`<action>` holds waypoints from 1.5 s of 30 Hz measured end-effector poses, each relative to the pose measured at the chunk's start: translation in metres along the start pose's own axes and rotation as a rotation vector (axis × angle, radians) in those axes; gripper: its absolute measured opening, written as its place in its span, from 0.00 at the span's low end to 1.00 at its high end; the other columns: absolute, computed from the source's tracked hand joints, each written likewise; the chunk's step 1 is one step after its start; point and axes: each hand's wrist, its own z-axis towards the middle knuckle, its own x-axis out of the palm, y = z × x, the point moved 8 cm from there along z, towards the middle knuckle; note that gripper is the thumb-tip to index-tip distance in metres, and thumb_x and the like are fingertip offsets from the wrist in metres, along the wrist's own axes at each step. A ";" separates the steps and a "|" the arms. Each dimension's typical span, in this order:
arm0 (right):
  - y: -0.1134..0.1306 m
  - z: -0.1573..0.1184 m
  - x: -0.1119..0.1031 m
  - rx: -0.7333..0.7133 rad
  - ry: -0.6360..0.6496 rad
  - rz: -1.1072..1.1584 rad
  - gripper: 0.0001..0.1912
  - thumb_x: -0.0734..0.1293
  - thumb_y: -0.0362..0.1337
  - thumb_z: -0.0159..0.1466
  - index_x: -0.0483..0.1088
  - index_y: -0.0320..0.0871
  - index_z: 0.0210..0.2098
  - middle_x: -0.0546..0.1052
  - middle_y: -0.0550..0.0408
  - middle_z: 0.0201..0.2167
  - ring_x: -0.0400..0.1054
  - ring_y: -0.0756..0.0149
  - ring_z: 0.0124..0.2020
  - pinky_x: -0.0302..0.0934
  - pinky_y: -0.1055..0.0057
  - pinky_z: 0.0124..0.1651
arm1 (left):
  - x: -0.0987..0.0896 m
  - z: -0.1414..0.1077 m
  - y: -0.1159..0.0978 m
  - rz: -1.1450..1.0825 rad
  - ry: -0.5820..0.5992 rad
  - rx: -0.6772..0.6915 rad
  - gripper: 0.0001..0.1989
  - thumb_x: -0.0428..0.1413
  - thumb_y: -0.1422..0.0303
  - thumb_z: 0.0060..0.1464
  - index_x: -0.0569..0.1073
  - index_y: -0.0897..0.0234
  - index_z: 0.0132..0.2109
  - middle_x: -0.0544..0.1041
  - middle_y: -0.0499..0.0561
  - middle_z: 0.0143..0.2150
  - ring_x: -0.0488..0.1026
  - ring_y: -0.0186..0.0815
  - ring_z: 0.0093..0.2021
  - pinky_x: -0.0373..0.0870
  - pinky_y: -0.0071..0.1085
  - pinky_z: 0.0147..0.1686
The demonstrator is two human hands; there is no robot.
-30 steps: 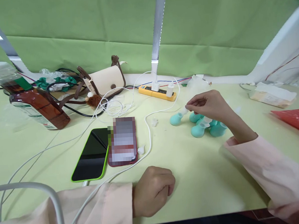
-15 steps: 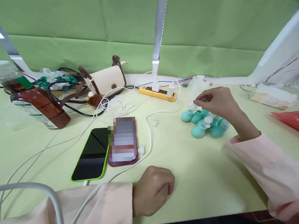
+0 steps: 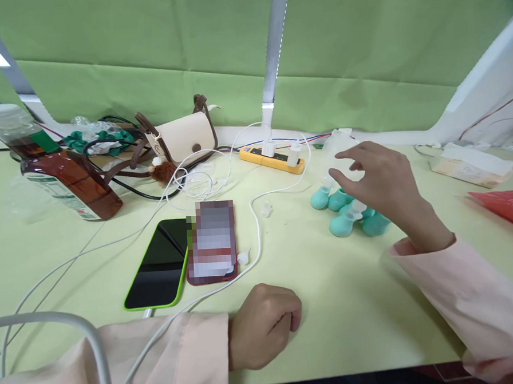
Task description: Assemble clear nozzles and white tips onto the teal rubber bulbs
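Observation:
Several teal rounded pieces (image 3: 341, 225) with translucent tops stand grouped on the table, right of centre. Over them hovers my right hand (image 3: 371, 177), thumb and fingers spread apart with nothing between them; it hides part of the group. Behind the fingers is a translucent plastic bag (image 3: 338, 147). My left hand (image 3: 264, 326) rests curled on the table near the front edge, and no object shows in it. Small clear pieces lie on the table, one (image 3: 266, 209) left of the teal group and another (image 3: 243, 256) beside the red-cased phone (image 3: 211, 240).
A green-cased phone (image 3: 157, 266) lies at left centre, with white cables (image 3: 258, 232) running past. Behind are a brown bottle (image 3: 75, 181), a cream handbag (image 3: 185, 138) and a yellow power strip (image 3: 272, 158). A tissue pack (image 3: 470, 166) and red packaging (image 3: 506, 204) lie at right.
The thumb and fingers of my right hand have opened from a pinch, and the hand has shifted slightly right. My left hand stays in place.

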 end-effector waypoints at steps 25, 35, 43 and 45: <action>-0.041 -0.012 0.064 -0.091 0.684 0.094 0.07 0.62 0.38 0.50 0.71 0.44 0.25 0.73 0.53 0.23 0.65 0.67 0.18 0.56 0.72 0.17 | -0.012 -0.002 -0.009 0.274 -0.146 0.047 0.11 0.42 0.80 0.45 0.67 0.67 0.28 0.70 0.52 0.28 0.64 0.34 0.29 0.63 0.29 0.28; 0.001 -0.005 0.038 -0.106 0.399 -0.039 0.15 0.55 0.39 0.59 0.68 0.39 0.38 0.72 0.42 0.36 0.66 0.52 0.37 0.60 0.55 0.35 | -0.006 0.009 -0.003 0.963 -0.012 0.017 0.17 0.45 0.62 0.52 0.67 0.67 0.45 0.63 0.64 0.54 0.51 0.61 0.56 0.37 0.66 0.47; 0.109 -0.061 0.101 -0.498 0.401 0.352 0.19 0.54 0.33 0.61 0.57 0.42 0.52 0.57 0.44 0.56 0.53 0.54 0.54 0.56 0.52 0.48 | 0.002 0.007 0.003 0.955 0.071 0.052 0.13 0.44 0.65 0.53 0.69 0.69 0.39 0.69 0.62 0.44 0.59 0.53 0.52 0.45 0.61 0.49; 0.101 -0.061 0.108 -0.447 0.385 0.436 0.16 0.54 0.33 0.61 0.60 0.42 0.49 0.63 0.44 0.51 0.59 0.56 0.50 0.58 0.53 0.46 | 0.003 0.007 0.003 0.951 0.076 0.074 0.12 0.45 0.66 0.53 0.69 0.69 0.36 0.70 0.61 0.41 0.60 0.51 0.50 0.45 0.60 0.50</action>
